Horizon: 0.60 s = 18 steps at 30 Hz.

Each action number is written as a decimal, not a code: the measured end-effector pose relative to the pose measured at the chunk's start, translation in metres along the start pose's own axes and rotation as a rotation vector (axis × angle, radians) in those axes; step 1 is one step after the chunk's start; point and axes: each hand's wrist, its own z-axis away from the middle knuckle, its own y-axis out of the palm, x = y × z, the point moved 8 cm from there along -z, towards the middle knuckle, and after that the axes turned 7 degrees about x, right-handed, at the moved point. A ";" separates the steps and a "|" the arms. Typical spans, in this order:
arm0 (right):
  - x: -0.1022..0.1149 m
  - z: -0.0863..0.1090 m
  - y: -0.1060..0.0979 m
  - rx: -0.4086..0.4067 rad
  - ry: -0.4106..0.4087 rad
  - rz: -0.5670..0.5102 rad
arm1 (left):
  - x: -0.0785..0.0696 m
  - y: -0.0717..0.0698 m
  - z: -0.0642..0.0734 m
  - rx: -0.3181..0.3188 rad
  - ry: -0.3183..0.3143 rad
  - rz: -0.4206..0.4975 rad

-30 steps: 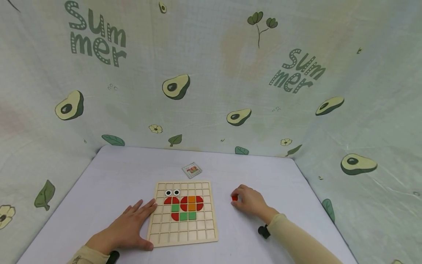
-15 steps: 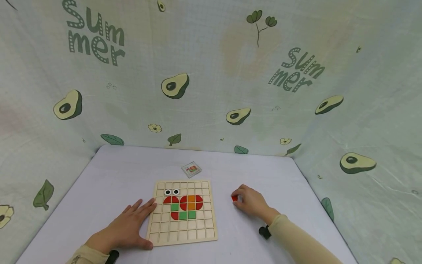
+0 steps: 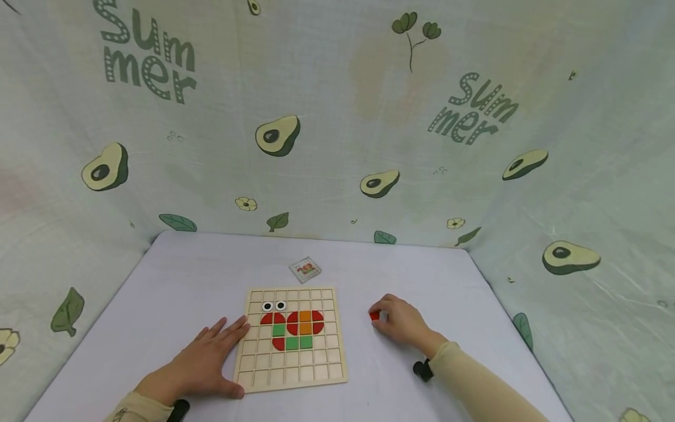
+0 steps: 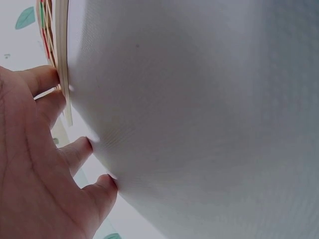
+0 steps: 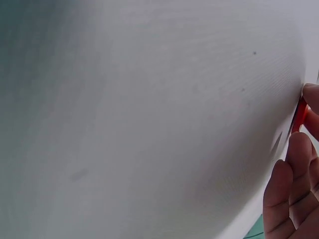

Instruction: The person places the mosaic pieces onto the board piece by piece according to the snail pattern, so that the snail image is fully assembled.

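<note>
A wooden grid board (image 3: 290, 371) lies on the white table, carrying red, green and orange tiles and two eye tiles (image 3: 274, 306). My left hand (image 3: 203, 360) rests with spread fingers along the board's left edge; in the left wrist view two fingertips touch the board's side (image 4: 63, 59). To the right of the board, my right hand (image 3: 403, 322) pinches a small red tile (image 3: 374, 315) between thumb and fingers, at the tabletop. The red tile (image 5: 299, 113) shows edge-on in the right wrist view, partly covered by the fingers.
A small picture card (image 3: 305, 269) lies behind the board, printed with a coloured figure on a grid. Patterned cloth walls (image 3: 327, 176) enclose the back and both sides of the white table (image 3: 422, 269).
Both hands hold their places, the right one keeping its pinch on the red tile. The head view has shifted very slightly.
</note>
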 end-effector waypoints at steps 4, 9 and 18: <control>-0.002 0.000 0.001 -0.002 0.006 0.004 | 0.000 0.000 0.000 -0.001 0.000 -0.004; -0.001 0.000 0.000 0.001 0.005 -0.014 | 0.000 0.000 0.001 0.000 0.002 0.005; -0.001 0.002 0.000 0.008 0.009 -0.007 | 0.001 0.001 0.000 0.002 -0.003 0.004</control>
